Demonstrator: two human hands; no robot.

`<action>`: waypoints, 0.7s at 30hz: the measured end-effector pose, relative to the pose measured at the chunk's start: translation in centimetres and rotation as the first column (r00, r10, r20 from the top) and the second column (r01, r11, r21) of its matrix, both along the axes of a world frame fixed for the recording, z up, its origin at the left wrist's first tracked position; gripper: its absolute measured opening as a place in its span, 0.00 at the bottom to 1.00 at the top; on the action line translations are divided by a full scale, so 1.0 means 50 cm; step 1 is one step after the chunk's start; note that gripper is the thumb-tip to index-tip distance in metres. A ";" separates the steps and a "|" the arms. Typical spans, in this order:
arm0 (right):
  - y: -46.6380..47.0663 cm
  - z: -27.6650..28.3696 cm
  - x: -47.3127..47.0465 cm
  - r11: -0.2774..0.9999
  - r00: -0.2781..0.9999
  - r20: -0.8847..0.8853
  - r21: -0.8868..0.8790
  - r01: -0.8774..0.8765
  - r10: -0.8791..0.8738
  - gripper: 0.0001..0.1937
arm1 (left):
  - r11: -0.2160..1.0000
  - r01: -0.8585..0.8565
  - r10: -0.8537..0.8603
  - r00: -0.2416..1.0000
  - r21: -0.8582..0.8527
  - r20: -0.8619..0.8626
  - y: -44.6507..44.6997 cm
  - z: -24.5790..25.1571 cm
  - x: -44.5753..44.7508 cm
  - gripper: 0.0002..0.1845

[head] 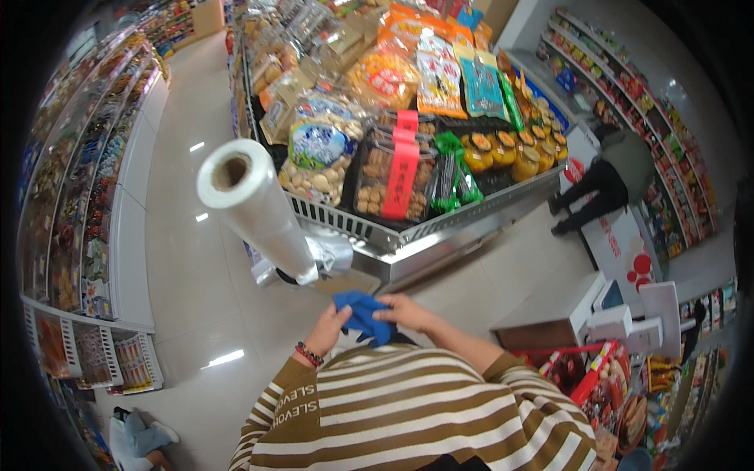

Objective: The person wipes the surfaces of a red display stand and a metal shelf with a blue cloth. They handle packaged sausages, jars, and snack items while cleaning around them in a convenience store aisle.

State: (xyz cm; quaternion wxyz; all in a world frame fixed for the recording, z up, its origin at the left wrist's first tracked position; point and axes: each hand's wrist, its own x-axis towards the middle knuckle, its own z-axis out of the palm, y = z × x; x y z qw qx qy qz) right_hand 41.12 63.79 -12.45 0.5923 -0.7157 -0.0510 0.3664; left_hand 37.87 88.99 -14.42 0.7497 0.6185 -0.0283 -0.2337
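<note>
Both of my hands grip a crumpled blue cloth (364, 315) close in front of my striped shirt. My left hand (327, 331), with a beaded bracelet at the wrist, pinches the cloth's left side. On the other side, my right hand (406, 313) has its fingers bent around the cloth's edge. Just beyond my hands, a large roll of clear plastic bags (259, 212) stands on a metal holder at the corner of a display stand (406, 253). The cloth hangs apart from the roll.
On the stand lie bagged snacks (324, 141), trays of walnuts (394, 171) and several yellow-filled jars (512, 147). Shelves of packets (100, 176) line the left aisle. At right are a bending person (618, 171), a counter with a white scale (630, 324) and a red-edged bin (595, 377). Another person (141, 438) is lower left.
</note>
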 end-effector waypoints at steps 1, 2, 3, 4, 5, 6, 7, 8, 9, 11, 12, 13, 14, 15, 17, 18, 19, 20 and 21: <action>-0.016 -0.018 0.002 0.997 0.997 0.034 0.032 0.065 -0.066 0.23 | 1.000 -0.016 0.016 0.999 0.005 -0.045 0.009 -0.013 0.001 0.23; -0.032 -0.009 0.012 0.986 0.986 -0.002 -0.002 0.169 -0.169 0.23 | 0.998 -0.064 0.065 0.996 0.020 -0.062 0.023 -0.019 -0.007 0.23; -0.054 0.001 0.027 0.962 0.962 -0.029 -0.042 0.269 -0.271 0.23 | 0.993 -0.110 0.113 0.991 0.035 -0.073 0.036 -0.025 -0.011 0.23; -0.102 -0.058 0.043 0.879 0.877 0.108 -0.046 0.475 -0.469 0.22 | 0.989 -0.144 0.147 0.986 0.044 -0.083 0.042 -0.032 -0.017 0.23; -0.153 -0.116 0.060 0.755 0.737 0.245 -0.028 0.655 -0.630 0.20 | 0.984 -0.157 0.166 0.980 0.084 -0.110 0.054 -0.043 -0.022 0.24; -0.158 -0.061 0.089 0.675 0.659 0.245 -0.025 0.738 -0.711 0.18 | 0.969 -0.203 0.222 0.966 0.144 -0.133 0.086 -0.056 -0.037 0.25; -0.185 -0.050 0.109 0.564 0.489 0.431 0.058 0.824 -0.759 0.17 | 0.955 -0.223 0.255 0.955 0.196 -0.155 0.106 -0.068 -0.051 0.26; -0.182 -0.005 0.121 0.479 0.375 0.568 0.039 0.877 -0.732 0.18 | 0.942 -0.248 0.291 0.939 0.226 -0.183 0.132 -0.078 -0.071 0.26; -0.180 0.038 0.135 0.388 0.255 0.696 0.035 0.921 -0.671 0.18 | 0.929 -0.270 0.324 0.924 0.252 -0.204 0.154 -0.089 -0.086 0.26; -0.195 -0.003 0.157 0.329 0.026 0.928 0.105 0.938 -0.372 0.19 | 0.912 -0.271 0.353 0.902 0.308 -0.251 0.179 -0.112 -0.105 0.27; -0.189 -0.030 0.161 0.405 0.123 0.925 0.035 0.914 -0.358 0.19 | 0.899 -0.271 0.371 0.887 0.343 -0.274 0.190 -0.123 -0.116 0.27; -0.164 -0.046 0.162 0.505 0.197 0.952 -0.054 0.861 -0.233 0.19 | 0.886 -0.276 0.395 0.871 0.373 -0.292 0.196 -0.136 -0.123 0.28; -0.143 -0.060 0.158 0.663 0.505 0.836 -0.255 0.703 -0.213 0.20 | 0.881 -0.258 0.389 0.871 0.396 -0.299 0.200 -0.150 -0.129 0.28; -0.131 -0.111 0.154 0.742 0.599 0.800 -0.392 0.544 -0.017 0.20 | 0.880 -0.232 0.377 0.873 0.415 -0.309 0.198 -0.164 -0.131 0.28; -0.093 -0.151 0.126 0.686 0.577 0.815 -0.450 0.572 0.054 0.22 | 0.868 -0.209 0.372 0.874 0.450 -0.312 0.202 -0.183 -0.141 0.27; -0.085 -0.145 0.121 0.645 0.563 0.815 -0.505 0.574 0.138 0.21 | 0.864 -0.199 0.368 0.876 0.462 -0.311 0.201 -0.188 -0.146 0.26; -0.084 -0.132 0.113 0.594 0.548 0.806 -0.558 0.579 0.223 0.21 | 0.863 -0.186 0.359 0.880 0.471 -0.311 0.197 -0.194 -0.147 0.24; -0.092 -0.120 0.120 0.552 0.648 0.714 -0.664 0.505 0.266 0.22 | 0.858 -0.168 0.347 0.887 0.484 -0.306 0.196 -0.201 -0.147 0.25; -0.107 -0.112 0.123 0.561 0.647 0.712 -0.663 0.496 0.271 0.22 | 0.854 -0.153 0.336 0.892 0.496 -0.303 0.194 -0.209 -0.152 0.25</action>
